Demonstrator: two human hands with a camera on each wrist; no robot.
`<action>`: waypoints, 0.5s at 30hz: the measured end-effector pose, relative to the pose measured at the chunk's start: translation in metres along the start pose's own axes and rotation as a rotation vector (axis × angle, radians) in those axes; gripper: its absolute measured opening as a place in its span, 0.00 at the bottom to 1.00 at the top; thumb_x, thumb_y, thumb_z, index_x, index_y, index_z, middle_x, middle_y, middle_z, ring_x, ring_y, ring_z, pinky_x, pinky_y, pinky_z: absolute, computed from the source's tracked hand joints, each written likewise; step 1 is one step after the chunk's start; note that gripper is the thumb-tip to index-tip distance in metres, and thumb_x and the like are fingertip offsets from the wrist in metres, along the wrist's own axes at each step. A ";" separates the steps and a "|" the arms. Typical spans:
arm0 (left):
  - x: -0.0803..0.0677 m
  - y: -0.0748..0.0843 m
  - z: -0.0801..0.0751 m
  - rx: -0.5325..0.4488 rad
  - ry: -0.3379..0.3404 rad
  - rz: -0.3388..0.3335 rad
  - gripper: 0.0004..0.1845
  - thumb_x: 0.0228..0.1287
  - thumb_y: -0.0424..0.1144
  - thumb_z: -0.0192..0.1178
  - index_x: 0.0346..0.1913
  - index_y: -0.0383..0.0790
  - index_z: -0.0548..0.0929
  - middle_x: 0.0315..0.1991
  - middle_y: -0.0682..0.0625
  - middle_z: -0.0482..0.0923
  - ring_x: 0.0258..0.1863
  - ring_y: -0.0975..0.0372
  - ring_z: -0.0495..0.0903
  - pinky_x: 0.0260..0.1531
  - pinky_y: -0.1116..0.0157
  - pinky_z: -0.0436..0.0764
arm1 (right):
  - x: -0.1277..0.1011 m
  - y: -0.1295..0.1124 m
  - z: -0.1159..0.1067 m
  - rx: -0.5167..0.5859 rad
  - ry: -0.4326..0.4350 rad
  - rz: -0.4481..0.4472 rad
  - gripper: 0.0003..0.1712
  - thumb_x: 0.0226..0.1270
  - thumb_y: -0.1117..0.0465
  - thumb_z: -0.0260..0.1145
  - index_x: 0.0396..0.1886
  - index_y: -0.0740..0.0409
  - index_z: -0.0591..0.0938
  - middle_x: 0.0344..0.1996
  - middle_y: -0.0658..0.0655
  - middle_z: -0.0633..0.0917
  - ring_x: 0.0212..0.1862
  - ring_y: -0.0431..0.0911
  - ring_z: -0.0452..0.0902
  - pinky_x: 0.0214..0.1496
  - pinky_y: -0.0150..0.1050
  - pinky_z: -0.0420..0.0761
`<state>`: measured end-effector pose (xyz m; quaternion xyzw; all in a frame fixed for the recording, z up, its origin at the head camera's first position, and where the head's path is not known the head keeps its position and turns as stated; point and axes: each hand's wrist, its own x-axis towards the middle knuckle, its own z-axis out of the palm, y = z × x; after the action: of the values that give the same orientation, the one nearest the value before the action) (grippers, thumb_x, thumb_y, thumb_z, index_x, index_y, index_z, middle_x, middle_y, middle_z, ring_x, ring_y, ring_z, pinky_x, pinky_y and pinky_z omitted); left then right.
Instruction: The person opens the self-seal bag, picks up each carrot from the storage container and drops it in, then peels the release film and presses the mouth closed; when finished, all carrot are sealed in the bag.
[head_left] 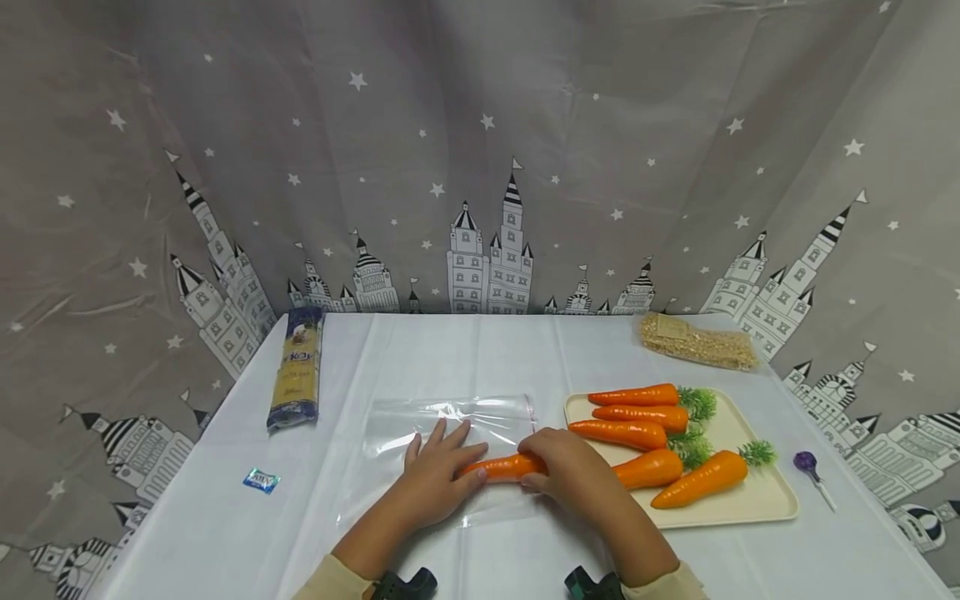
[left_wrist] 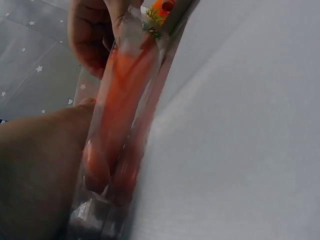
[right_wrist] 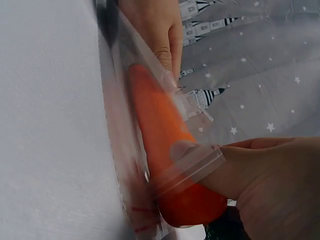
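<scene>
Carrot point(head_left: 504, 467) partway inside clear bag point(head_left: 450, 425) on white table point(head_left: 225, 533) — both hands on it.
Left hand point(head_left: 435, 475) flat, fingers straight, pressing the bag; right hand point(head_left: 573, 467) curled round the carrot's thick end. Right wrist view alone shows the bag's mouth lapping over the carrot — five more lie on the tray point(head_left: 757, 496).

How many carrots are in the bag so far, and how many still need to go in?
None is fully in yet. The right hand holds one carrot partway into the clear bag, its thick end sticking out of the mouth in the right wrist view. The left hand presses the bag flat on the table. Five more carrots wait on the tray.
</scene>
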<state>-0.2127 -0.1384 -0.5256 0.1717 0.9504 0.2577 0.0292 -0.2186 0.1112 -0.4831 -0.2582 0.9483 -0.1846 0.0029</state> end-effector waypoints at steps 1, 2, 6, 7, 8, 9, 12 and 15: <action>0.000 0.000 0.000 0.003 0.001 -0.002 0.26 0.74 0.62 0.57 0.69 0.59 0.82 0.82 0.47 0.62 0.83 0.38 0.47 0.74 0.27 0.42 | 0.000 0.000 0.000 0.011 -0.006 0.012 0.22 0.63 0.49 0.80 0.55 0.48 0.88 0.48 0.47 0.89 0.50 0.43 0.82 0.62 0.49 0.83; 0.000 0.000 0.000 0.005 0.003 -0.005 0.26 0.74 0.63 0.57 0.68 0.59 0.82 0.82 0.47 0.61 0.83 0.38 0.47 0.74 0.28 0.42 | 0.000 0.000 0.001 0.023 -0.011 0.023 0.23 0.63 0.49 0.80 0.55 0.48 0.88 0.48 0.47 0.89 0.51 0.44 0.82 0.63 0.50 0.82; 0.000 0.001 -0.001 0.009 0.003 -0.011 0.26 0.74 0.63 0.57 0.68 0.60 0.82 0.82 0.47 0.61 0.83 0.39 0.47 0.74 0.28 0.42 | -0.002 0.000 0.002 0.061 -0.017 0.043 0.24 0.63 0.49 0.79 0.57 0.49 0.87 0.51 0.49 0.89 0.55 0.46 0.82 0.66 0.52 0.81; 0.000 0.001 -0.001 0.009 0.001 -0.013 0.26 0.74 0.63 0.57 0.68 0.60 0.82 0.82 0.48 0.61 0.84 0.39 0.47 0.74 0.28 0.42 | -0.003 0.000 0.001 0.066 -0.014 0.044 0.24 0.63 0.50 0.79 0.57 0.49 0.87 0.52 0.49 0.89 0.56 0.47 0.82 0.66 0.53 0.80; 0.000 0.001 -0.001 0.007 -0.001 -0.014 0.26 0.74 0.63 0.57 0.68 0.60 0.82 0.82 0.47 0.62 0.83 0.39 0.47 0.74 0.28 0.42 | -0.004 0.001 0.001 0.069 -0.008 0.043 0.24 0.63 0.50 0.79 0.57 0.49 0.87 0.52 0.49 0.88 0.57 0.47 0.82 0.67 0.53 0.80; 0.000 0.002 -0.001 0.006 -0.003 -0.016 0.26 0.74 0.63 0.57 0.68 0.59 0.82 0.81 0.47 0.62 0.83 0.39 0.47 0.74 0.27 0.42 | -0.005 0.002 0.000 0.073 0.004 0.037 0.24 0.63 0.51 0.79 0.57 0.50 0.87 0.52 0.50 0.88 0.58 0.48 0.81 0.68 0.53 0.79; 0.000 0.004 -0.002 0.001 -0.005 -0.020 0.26 0.74 0.63 0.57 0.69 0.59 0.82 0.81 0.47 0.62 0.83 0.39 0.47 0.74 0.28 0.42 | -0.007 0.006 -0.004 0.078 0.031 0.056 0.24 0.63 0.51 0.79 0.57 0.50 0.87 0.54 0.49 0.87 0.61 0.48 0.80 0.69 0.53 0.79; 0.000 0.005 -0.003 -0.001 -0.003 -0.024 0.26 0.74 0.62 0.58 0.69 0.58 0.82 0.81 0.47 0.62 0.83 0.39 0.47 0.74 0.28 0.42 | -0.011 0.012 -0.009 0.097 0.036 0.114 0.26 0.62 0.50 0.80 0.59 0.48 0.86 0.56 0.49 0.86 0.65 0.49 0.78 0.71 0.54 0.77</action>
<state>-0.2116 -0.1359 -0.5206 0.1607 0.9522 0.2577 0.0339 -0.2159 0.1292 -0.4794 -0.2002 0.9513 -0.2343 0.0089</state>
